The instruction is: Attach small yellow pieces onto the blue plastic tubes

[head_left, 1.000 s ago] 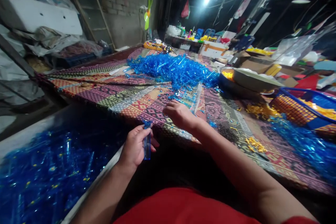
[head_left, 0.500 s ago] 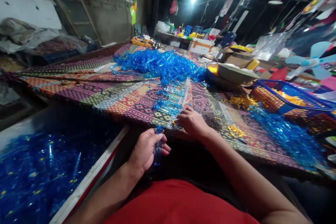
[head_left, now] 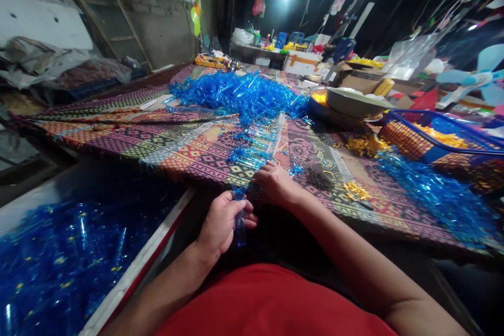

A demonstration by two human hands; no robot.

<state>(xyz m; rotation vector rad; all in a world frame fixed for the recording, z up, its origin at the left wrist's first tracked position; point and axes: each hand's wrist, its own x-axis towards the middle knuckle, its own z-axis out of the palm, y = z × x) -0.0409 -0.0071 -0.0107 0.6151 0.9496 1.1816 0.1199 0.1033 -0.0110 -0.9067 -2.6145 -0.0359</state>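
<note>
My left hand point(head_left: 222, 218) grips a flat, clear blue plastic piece point(head_left: 241, 231) upright between thumb and fingers, just off the table's front edge. Close to its top, my right hand point(head_left: 277, 184) has its fingers drawn together; whatever they pinch is hidden. Loose blue plastic pieces point(head_left: 248, 156) lie on the patterned cloth point(head_left: 189, 152) beyond the right hand. To the right of that hand are a small heap of dark bits point(head_left: 319, 179) and a scatter of small yellow parts point(head_left: 355, 190).
A large blue plastic heap point(head_left: 236, 94) covers the table's middle. At lower left stands a white-rimmed box point(head_left: 157, 252) of blue pieces. Bowls point(head_left: 354, 105), a blue basket point(head_left: 441, 115) with yellow parts and a fan point(head_left: 472, 81) are at right.
My right hand has moved left and slightly down, closer to the blue piece's top. A yellow bit seen at its fingertips is out of sight now. My left hand keeps its hold.
</note>
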